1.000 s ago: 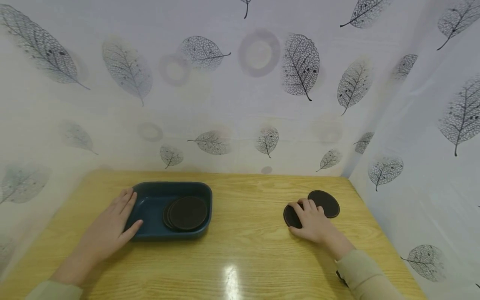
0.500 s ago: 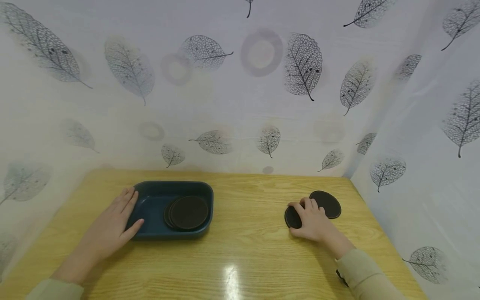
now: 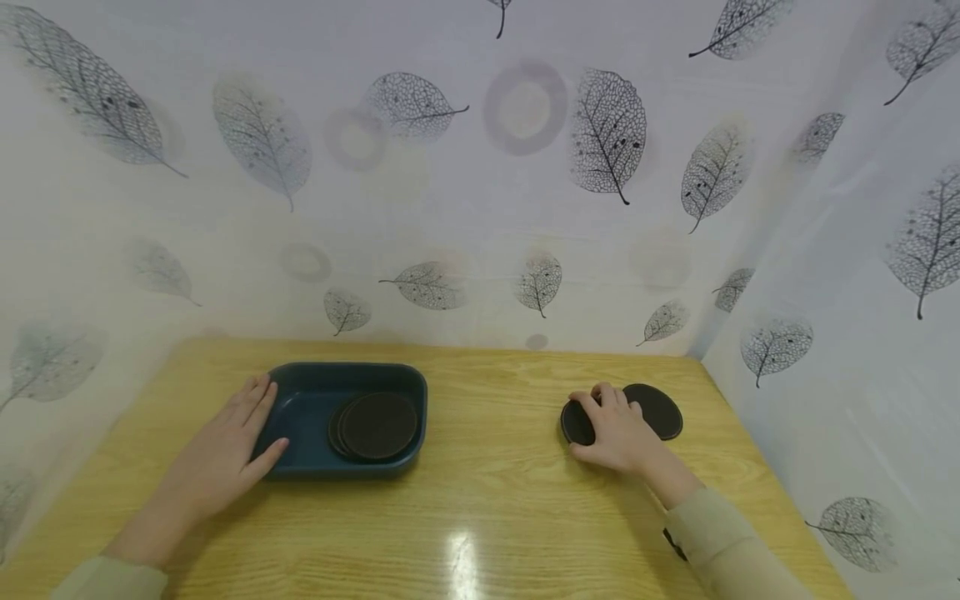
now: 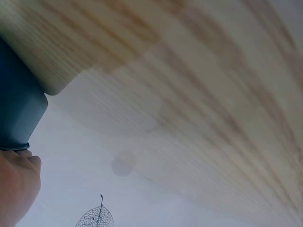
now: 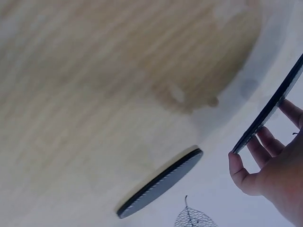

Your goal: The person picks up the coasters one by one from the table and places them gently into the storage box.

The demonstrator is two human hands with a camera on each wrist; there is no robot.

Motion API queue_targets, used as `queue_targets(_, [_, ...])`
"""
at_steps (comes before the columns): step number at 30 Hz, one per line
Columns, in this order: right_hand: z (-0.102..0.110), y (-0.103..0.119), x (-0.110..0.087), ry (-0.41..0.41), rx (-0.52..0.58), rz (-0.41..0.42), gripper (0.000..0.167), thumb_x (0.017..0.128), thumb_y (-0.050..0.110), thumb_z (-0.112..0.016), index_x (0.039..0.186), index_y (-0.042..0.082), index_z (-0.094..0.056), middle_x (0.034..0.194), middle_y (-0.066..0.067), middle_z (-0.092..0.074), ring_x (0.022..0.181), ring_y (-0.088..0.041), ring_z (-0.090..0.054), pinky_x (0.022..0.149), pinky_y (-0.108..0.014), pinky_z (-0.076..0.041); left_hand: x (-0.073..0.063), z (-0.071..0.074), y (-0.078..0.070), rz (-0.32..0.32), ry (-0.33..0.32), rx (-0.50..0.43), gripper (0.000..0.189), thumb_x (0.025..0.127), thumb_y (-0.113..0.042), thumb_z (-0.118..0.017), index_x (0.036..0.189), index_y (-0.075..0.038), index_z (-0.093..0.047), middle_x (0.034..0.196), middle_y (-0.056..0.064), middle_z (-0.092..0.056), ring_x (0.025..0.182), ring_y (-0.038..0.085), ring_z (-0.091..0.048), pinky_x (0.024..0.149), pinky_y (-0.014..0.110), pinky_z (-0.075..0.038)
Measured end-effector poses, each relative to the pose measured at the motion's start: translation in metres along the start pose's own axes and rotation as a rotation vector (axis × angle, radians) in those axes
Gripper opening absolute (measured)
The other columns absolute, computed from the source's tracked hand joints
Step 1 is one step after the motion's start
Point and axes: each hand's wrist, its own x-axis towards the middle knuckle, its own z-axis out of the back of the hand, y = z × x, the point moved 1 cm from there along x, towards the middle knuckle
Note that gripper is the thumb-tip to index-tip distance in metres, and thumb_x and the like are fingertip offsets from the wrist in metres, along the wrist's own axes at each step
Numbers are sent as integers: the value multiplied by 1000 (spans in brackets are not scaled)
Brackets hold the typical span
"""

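Note:
My right hand (image 3: 617,433) grips a round black coaster (image 3: 577,423) by its edges, thumb on the near side and fingers on the far side. In the right wrist view that coaster (image 5: 270,109) is tilted and off the table. A second black coaster (image 3: 658,412) lies flat just behind and right of the hand; the right wrist view shows it (image 5: 161,183) edge-on. My left hand (image 3: 217,458) rests with straight fingers against the left side of a dark blue tray (image 3: 300,473). Inside the tray's right half sit overlapping black coasters (image 3: 379,425).
The wooden table (image 3: 495,467) runs between the tray and the right hand. A leaf-printed white curtain (image 3: 465,208) hangs along its back and right sides. A small dark object (image 3: 674,543) shows partly beside the right sleeve.
My right hand has lifted the coaster slightly and shifted it a little left, away from the coaster lying behind it. The left hand and the tray stay in place.

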Motion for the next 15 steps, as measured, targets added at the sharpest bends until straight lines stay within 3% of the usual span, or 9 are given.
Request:
queue_targets(7, [5, 13, 15, -2, -5, 52, 76, 83, 46, -74, 150, 14, -55, 135, -23, -50, 122, -42, -52, 82, -53, -43, 0, 0, -1, -2, -5, 1, 84, 107, -39, -61, 163, 13, -25, 169, 35, -27, 167, 38, -5, 128, 20, 17])
queue_targets(15, [16, 38, 37, 13, -8, 98, 79, 87, 47, -75, 155, 15, -51, 141, -24, -48, 131, -46, -50, 95, -67, -46, -1, 0, 0, -10, -9, 6, 84, 107, -38, -60, 163, 13, -25, 170, 35, -25, 168, 28, 6, 131, 24, 15])
